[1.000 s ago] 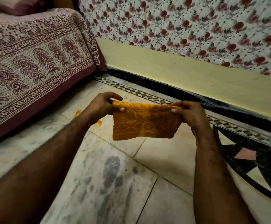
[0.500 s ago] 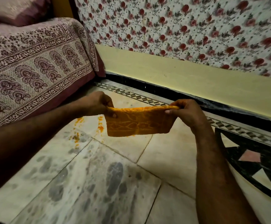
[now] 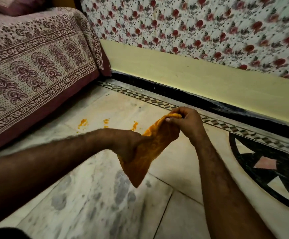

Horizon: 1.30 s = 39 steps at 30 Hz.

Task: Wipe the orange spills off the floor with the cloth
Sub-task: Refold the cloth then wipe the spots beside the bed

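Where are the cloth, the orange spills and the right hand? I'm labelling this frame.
cloth (image 3: 145,159): head view, middle of the hanging orange fabric.
orange spills (image 3: 83,123): head view, leftmost blotch on the floor tile.
right hand (image 3: 183,123): head view, back of the hand.

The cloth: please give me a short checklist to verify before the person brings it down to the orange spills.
1. Cloth held: ok, the right hand pinches its top edge and the left hand grips it lower down.
2. Cloth off the floor: ok, it hangs in the air above the marble floor.
3. Orange spills located: ok, several spots lie on the pale tile beyond the left hand.
4. Path to the spills free: ok, nothing lies between.
5. Bedcover away from the spills: ok, its hem hangs apart from them.
6. Cloth folded into a pad: cannot tell, it is bunched and blurred.
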Each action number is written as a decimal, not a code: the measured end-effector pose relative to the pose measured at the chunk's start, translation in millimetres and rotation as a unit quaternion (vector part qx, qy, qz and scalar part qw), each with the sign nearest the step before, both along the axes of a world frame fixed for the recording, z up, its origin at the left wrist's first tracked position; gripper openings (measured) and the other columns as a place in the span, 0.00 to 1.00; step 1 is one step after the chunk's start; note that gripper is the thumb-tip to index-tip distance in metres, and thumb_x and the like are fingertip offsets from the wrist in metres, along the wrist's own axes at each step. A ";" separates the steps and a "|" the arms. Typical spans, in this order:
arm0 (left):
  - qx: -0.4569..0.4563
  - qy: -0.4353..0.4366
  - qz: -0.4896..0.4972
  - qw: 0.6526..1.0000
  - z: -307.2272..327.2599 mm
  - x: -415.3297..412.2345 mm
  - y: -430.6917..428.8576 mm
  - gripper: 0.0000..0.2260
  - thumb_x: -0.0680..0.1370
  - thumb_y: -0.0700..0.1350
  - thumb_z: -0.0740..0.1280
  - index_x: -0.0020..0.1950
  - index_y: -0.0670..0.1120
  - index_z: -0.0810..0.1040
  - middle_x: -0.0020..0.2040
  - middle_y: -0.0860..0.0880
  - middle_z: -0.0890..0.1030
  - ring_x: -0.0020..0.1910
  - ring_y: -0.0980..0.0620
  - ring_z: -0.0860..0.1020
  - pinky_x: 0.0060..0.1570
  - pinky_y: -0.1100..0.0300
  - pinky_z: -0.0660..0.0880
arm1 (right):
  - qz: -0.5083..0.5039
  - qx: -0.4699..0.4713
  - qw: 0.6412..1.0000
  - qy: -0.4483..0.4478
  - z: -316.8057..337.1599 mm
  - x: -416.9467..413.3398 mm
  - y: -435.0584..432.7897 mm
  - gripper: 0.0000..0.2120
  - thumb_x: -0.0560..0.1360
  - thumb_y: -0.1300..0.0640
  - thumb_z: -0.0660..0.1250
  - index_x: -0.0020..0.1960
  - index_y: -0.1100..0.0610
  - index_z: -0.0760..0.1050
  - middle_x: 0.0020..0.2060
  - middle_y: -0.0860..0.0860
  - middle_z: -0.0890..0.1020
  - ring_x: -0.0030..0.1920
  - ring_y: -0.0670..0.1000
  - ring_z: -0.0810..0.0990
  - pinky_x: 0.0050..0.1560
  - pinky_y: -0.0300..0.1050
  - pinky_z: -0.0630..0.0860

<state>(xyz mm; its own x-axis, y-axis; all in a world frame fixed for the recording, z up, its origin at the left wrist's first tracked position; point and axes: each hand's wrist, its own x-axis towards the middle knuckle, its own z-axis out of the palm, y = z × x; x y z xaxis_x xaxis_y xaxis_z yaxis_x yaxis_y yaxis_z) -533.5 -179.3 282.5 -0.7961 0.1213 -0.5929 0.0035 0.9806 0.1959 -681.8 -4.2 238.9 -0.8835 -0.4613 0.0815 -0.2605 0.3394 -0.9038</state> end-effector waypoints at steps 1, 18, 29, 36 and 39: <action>0.011 -0.017 0.036 0.999 2.9 0.2 -4.6 0.46 0.77 0.38 0.71 0.82 0.56 0.42 0.76 0.44 0.67 0.69 0.42 0.72 0.62 0.50 0.75 | 0.000 0.003 1.000 -0.002 -1.5 0.9 1.0 0.08 0.73 0.57 0.78 0.50 0.53 0.83 0.48 0.52 0.84 0.51 0.54 0.82 0.53 0.54 0.82; 0.439 0.050 0.373 0.816 7.8 -5.4 -42.7 0.19 0.80 0.33 0.62 0.70 0.45 0.71 0.58 0.40 0.83 0.50 0.42 0.85 0.46 0.50 0.83 | 0.158 -0.044 0.981 -0.105 2.6 68.2 -37.0 0.12 0.70 0.64 0.79 0.48 0.52 0.81 0.44 0.50 0.85 0.49 0.53 0.86 0.55 0.54 0.83; 0.359 0.101 0.337 0.865 22.1 3.6 -70.8 0.31 0.78 0.32 0.66 0.75 0.57 0.65 0.62 0.48 0.78 0.56 0.45 0.81 0.49 0.51 0.82 | 0.123 -0.103 0.983 -0.091 -1.8 66.7 -50.1 0.14 0.74 0.62 0.76 0.59 0.54 0.83 0.54 0.51 0.85 0.56 0.53 0.83 0.61 0.55 0.81; 0.357 0.065 0.242 0.900 32.5 8.0 -78.3 0.34 0.76 0.27 0.65 0.73 0.58 0.69 0.63 0.47 0.81 0.58 0.43 0.82 0.52 0.44 0.82 | 0.162 -0.030 0.974 -0.157 -13.4 49.3 -49.3 0.23 0.70 0.57 0.80 0.63 0.51 0.79 0.59 0.49 0.84 0.61 0.53 0.81 0.65 0.57 0.79; 0.376 0.070 0.256 0.888 16.2 15.1 -95.9 0.34 0.75 0.27 0.67 0.71 0.60 0.71 0.64 0.46 0.80 0.60 0.41 0.81 0.55 0.41 0.81 | 0.147 -0.010 0.971 -0.187 -32.4 49.0 -41.0 0.18 0.71 0.54 0.79 0.59 0.56 0.82 0.53 0.53 0.87 0.56 0.57 0.85 0.59 0.54 0.82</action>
